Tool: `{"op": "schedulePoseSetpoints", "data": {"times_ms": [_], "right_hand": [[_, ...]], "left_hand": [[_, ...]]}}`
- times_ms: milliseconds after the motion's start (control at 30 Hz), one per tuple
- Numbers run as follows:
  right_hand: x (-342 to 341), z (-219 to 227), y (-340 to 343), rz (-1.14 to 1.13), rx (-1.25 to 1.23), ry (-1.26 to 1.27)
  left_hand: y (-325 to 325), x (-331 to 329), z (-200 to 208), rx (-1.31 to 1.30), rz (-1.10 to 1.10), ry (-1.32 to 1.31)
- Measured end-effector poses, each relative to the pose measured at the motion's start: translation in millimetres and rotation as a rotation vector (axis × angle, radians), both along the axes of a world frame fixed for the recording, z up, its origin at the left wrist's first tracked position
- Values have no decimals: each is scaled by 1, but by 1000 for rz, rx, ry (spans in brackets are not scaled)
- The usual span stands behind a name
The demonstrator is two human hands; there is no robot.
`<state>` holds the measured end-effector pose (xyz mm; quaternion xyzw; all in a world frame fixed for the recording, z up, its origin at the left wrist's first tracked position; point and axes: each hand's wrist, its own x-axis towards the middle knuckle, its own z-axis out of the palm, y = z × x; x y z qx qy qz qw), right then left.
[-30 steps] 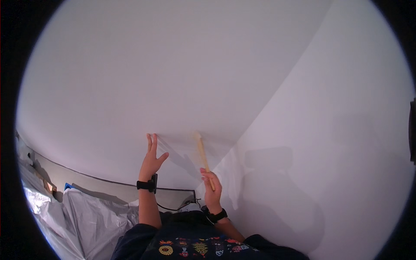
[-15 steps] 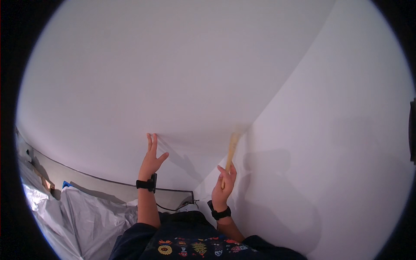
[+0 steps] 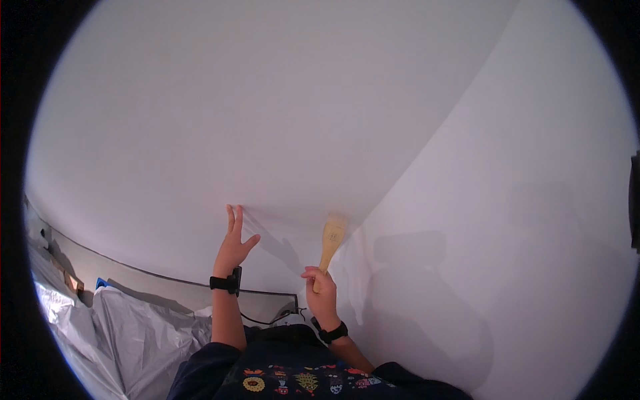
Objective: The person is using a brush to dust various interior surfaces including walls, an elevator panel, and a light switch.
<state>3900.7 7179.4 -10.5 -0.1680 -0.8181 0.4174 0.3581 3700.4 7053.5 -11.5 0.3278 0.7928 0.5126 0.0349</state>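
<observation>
My right hand (image 3: 322, 288) is closed round the lower handle of a flat paintbrush (image 3: 331, 241) with a pale wooden handle. Its light bristles point up and lie against or very close to the white wall (image 3: 267, 100), just left of the corner; exact contact I cannot tell. To the left, my left hand (image 3: 235, 243) is open, fingers stretched up with the fingertips at the same wall and the thumb apart. Nothing is in it. Each wrist wears a black band.
A second white wall (image 3: 507, 220) meets the first at a corner on the right and carries my shadow. Low on the left, a silvery plastic sheet (image 3: 143, 340) is draped beside a grey ledge (image 3: 167, 288) with a dark edge. A dark cable (image 3: 263, 321) runs near my waist.
My right hand has moved left and slightly down with the paintbrush, whose bristles have come away from the corner line and now show the broad face. My left hand has stayed in place.
</observation>
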Motion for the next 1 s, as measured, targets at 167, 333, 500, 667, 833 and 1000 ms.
{"op": "schedulePoseSetpoints", "data": {"times_ms": [167, 333, 500, 667, 833, 1000], "right_hand": [[1, -11, 1, 114, -315, -144], [0, -10, 7, 243, -436, -227], [-2, 9, 11, 317, -674, -68], [5, 33, 11, 432, -542, 160], [7, 37, 17, 486, -519, 194], [6, 42, 13, 525, -445, 229]], "left_hand": [[1, 0, -2, -6, 0, -16], [0, -2, -6, -10, -1, -1], [0, -4, -7, -16, -3, -10], [-1, -5, -11, -12, -1, -16], [1, -5, -11, -13, -1, -2], [0, -5, -10, -16, 3, 8]]}}
